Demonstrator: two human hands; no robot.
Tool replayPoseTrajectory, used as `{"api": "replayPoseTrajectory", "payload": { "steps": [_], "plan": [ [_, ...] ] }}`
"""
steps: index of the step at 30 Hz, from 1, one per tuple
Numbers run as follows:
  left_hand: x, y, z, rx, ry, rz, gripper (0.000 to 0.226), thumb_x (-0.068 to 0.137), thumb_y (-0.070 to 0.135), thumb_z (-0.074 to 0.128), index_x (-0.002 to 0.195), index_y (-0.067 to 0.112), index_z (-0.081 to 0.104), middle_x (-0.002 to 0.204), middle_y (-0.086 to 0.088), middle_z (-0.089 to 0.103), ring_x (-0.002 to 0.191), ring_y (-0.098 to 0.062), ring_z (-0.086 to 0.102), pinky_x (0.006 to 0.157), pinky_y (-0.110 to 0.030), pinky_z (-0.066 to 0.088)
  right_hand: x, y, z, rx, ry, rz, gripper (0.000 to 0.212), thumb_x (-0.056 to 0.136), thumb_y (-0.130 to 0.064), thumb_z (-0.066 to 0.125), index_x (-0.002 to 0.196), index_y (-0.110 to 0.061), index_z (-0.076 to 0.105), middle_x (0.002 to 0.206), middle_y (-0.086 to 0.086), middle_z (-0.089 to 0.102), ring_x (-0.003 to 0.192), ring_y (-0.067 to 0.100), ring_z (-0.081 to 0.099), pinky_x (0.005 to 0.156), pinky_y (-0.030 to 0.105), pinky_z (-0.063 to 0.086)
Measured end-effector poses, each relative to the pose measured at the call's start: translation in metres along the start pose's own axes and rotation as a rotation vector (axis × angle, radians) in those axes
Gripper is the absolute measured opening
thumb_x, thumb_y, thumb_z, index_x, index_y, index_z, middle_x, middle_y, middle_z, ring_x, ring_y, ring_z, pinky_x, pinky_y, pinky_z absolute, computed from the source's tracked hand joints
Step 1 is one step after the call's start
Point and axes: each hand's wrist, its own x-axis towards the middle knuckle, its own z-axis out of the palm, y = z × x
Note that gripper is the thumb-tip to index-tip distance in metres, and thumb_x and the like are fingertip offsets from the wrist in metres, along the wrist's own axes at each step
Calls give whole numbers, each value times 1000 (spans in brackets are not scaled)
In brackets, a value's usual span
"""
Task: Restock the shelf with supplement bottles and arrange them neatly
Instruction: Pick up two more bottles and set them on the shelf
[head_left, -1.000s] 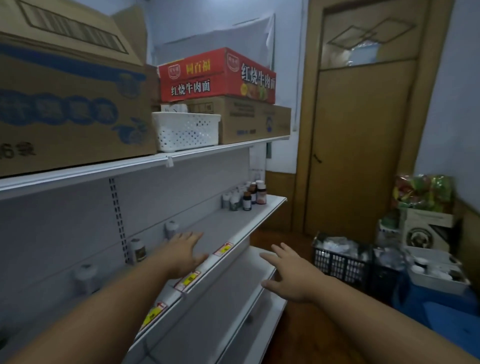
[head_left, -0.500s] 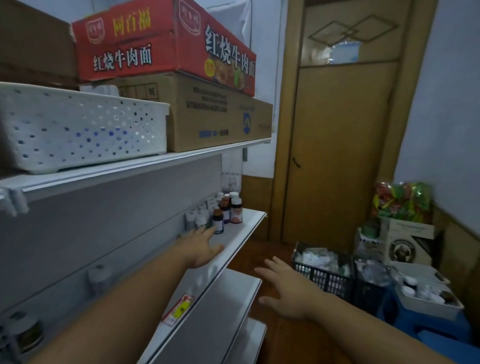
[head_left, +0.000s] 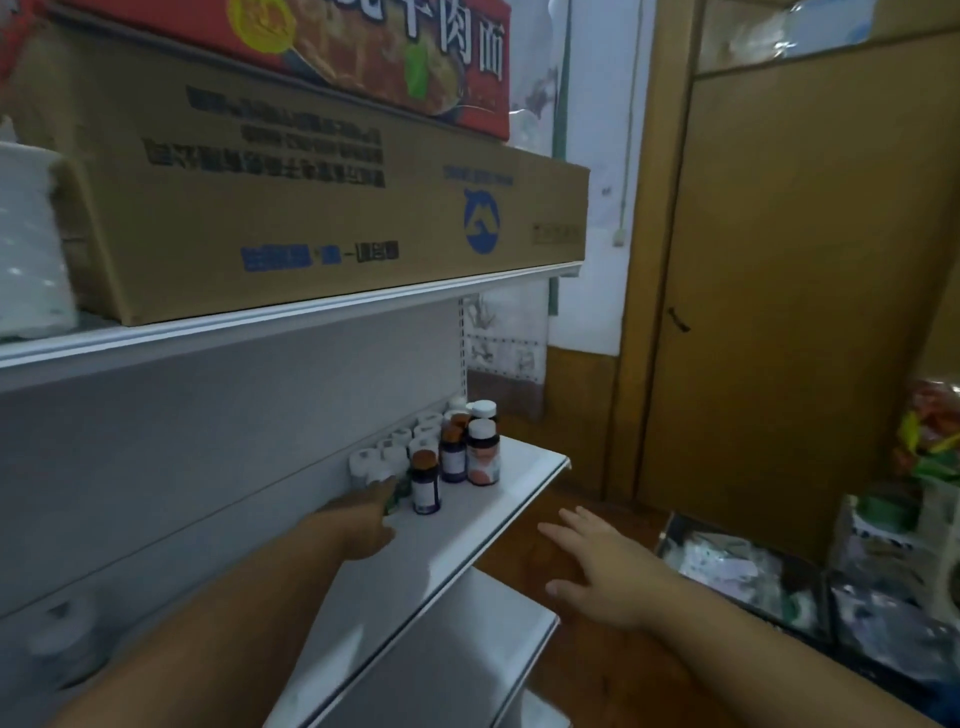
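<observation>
A cluster of several supplement bottles (head_left: 457, 452) stands at the far end of the white middle shelf (head_left: 498, 499), some dark with brown or white caps, some all white against the back panel. My left hand (head_left: 363, 519) reaches along the shelf, its fingertips at the nearest white-capped bottle (head_left: 382, 480); whether it grips one I cannot tell. My right hand (head_left: 597, 566) hovers in front of the shelf edge, fingers spread, holding nothing. One blurred bottle (head_left: 62, 629) stands alone at the left against the back panel.
On the top shelf sit a brown carton (head_left: 311, 197), a red noodle box (head_left: 395, 57) and a white basket (head_left: 31, 244). A wooden door (head_left: 789, 291) stands ahead. Black crates (head_left: 748, 571) with packets and boxes sit on the floor at right. A lower shelf (head_left: 457, 660) juts out below.
I have moved forward along the shelf. My left hand slid from the shelf's front edge to the bottle cluster at the far end. My right hand stayed open in front.
</observation>
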Motion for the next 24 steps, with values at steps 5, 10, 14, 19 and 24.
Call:
{"api": "replayPoseTrajectory", "payload": {
  "steps": [5,10,14,19,24],
  "plan": [
    [42,12,0,-125,44,-72,75,85,37,51,147,35,10,150,-4,35,127,-26,45,105,-37,39,61,35,-14,33,-26,-129,68,90,-51,48,147,-35,15,159,-4,9,147,17,4,116,35,16],
    [82,15,-3,-56,213,-128,59,86,32,55,141,21,36,146,-6,41,128,-25,44,104,-33,39,107,45,-5,54,-108,-231,67,91,-50,46,148,-36,14,159,-4,7,147,16,2,116,35,16],
    [126,21,-9,-43,351,-145,38,86,38,52,118,18,57,122,-6,59,109,-26,57,89,-32,45,148,53,5,108,-139,-205,66,90,-53,47,146,-36,19,157,-7,19,143,15,20,114,31,22],
    [173,24,-6,-52,328,-117,33,83,42,53,100,13,58,108,-9,62,101,-26,59,74,-28,39,184,58,8,139,-229,-173,61,90,-49,50,144,-34,29,148,-6,39,130,15,42,108,30,35],
    [199,29,-5,110,271,-149,65,70,70,56,114,23,60,118,-5,63,105,-22,59,83,-30,45,213,58,11,166,-219,-144,50,90,-46,51,136,-28,45,121,-3,59,99,12,58,91,26,48]
  ]
}}
